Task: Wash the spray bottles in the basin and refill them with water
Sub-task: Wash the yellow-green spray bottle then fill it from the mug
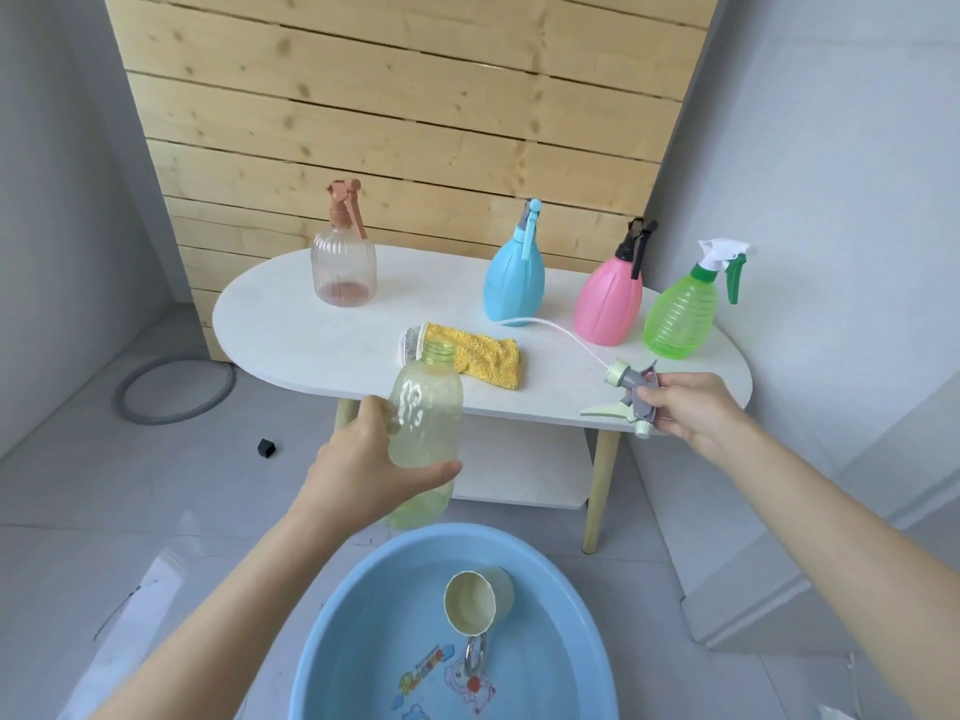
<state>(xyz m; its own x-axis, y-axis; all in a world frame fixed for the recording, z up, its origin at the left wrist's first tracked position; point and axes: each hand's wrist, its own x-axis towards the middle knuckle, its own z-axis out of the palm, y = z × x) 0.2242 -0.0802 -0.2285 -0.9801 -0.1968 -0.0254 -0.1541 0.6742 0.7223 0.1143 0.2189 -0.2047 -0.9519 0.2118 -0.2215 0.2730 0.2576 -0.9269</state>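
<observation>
Below the left hand (363,459) gripping the uncapped bottle (423,433) sits the basin (332,615); right hand (691,407) pinches the sprayer head (631,394); next likely set head down, dunk bottle.

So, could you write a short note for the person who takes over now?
Left grip holds the open pale bottle beyond the basin.
Right grip holds the detached spray head at the table edge.
The peach bottle, blue bottle, pink bottle and green bottle stand capped on it.
A cup lies in the basin's water.
Done: one head off.
To do: washing, refilling all.
</observation>
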